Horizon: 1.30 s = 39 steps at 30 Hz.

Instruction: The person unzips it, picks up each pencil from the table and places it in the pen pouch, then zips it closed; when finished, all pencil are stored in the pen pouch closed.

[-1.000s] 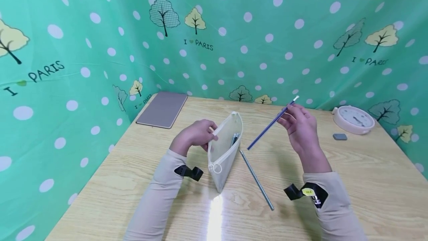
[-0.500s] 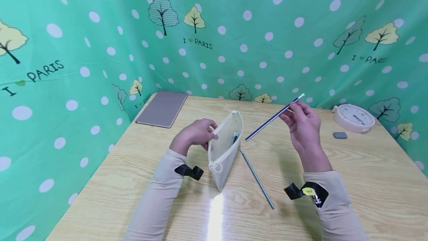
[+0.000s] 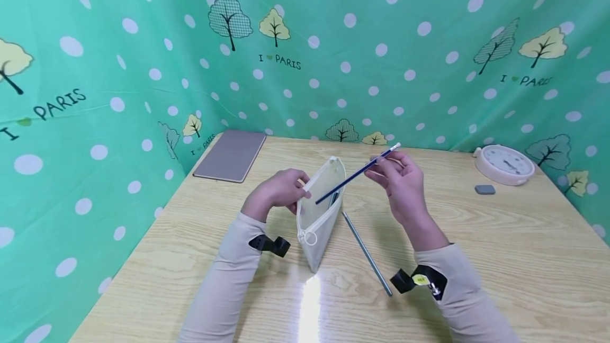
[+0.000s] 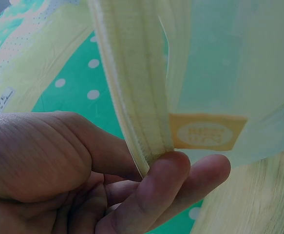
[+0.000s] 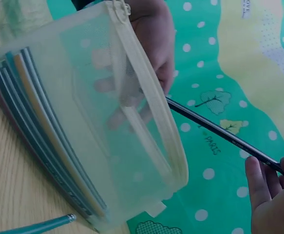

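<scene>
A cream, see-through zip pencil case (image 3: 320, 237) stands with its mouth open in the middle of the table. My left hand (image 3: 281, 191) pinches one zipped edge of it between thumb and fingers; the left wrist view shows the zip tape (image 4: 137, 83) in that grip. Several pencils (image 5: 44, 131) lie inside along the bottom, seen through the mesh. My right hand (image 3: 400, 184) pinches a dark blue pencil (image 3: 350, 177) near its eraser end, its other end slanting down into the case's mouth. On the table right of the case lies a teal pencil (image 3: 367, 254).
At the back left lies a grey notebook (image 3: 231, 155). A round white clock (image 3: 505, 164) stands at the back right, with a small grey eraser (image 3: 484, 189) before it. A green dotted curtain (image 3: 305, 57) hangs behind the wooden table (image 3: 190, 269).
My right hand has moved left with the blue pencil, whose lower end went from beside the case to inside its mouth. The left hand and the case have stayed in place.
</scene>
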Available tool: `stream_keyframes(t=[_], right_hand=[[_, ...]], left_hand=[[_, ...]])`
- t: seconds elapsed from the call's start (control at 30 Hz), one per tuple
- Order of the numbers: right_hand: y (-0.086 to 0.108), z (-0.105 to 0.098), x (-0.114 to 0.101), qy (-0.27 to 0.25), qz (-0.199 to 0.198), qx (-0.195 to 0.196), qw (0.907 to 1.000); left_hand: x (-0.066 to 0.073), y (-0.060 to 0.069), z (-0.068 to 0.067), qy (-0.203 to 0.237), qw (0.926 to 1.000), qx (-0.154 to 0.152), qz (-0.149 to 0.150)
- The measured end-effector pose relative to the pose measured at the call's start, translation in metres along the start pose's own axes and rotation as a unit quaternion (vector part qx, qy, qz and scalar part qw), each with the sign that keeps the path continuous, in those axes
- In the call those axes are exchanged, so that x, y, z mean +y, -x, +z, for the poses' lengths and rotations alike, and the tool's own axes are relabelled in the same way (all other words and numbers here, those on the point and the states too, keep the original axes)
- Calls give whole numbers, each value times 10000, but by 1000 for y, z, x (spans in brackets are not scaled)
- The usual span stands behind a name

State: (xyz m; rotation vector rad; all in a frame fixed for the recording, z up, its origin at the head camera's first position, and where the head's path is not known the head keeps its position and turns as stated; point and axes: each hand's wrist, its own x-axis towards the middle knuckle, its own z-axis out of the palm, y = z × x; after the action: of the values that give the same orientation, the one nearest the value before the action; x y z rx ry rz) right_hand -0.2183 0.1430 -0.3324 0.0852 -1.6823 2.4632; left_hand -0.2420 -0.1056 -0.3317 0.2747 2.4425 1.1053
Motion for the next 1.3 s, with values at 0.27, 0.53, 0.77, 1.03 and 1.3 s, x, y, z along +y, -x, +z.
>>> stream_keyframes(t=[0.27,0.53,0.77,1.03,1.3], right_hand=[[7,8,10,592,145,-348,9975],[12,15,18,732,405,-723,9939],[15,18,24,902,551,-934,9900],[16,20,29,1098,608,-1105,9859],[16,21,29,1344,612,-1097,9829]], left_hand=[[0,1,1,-40,10000,2,28],[-1,0,1,-100,9999,5,15],[0,0,0,-56,10000,3,10],[0,0,1,-47,10000,15,2],[1,0,1,-14,10000,17,-7]])
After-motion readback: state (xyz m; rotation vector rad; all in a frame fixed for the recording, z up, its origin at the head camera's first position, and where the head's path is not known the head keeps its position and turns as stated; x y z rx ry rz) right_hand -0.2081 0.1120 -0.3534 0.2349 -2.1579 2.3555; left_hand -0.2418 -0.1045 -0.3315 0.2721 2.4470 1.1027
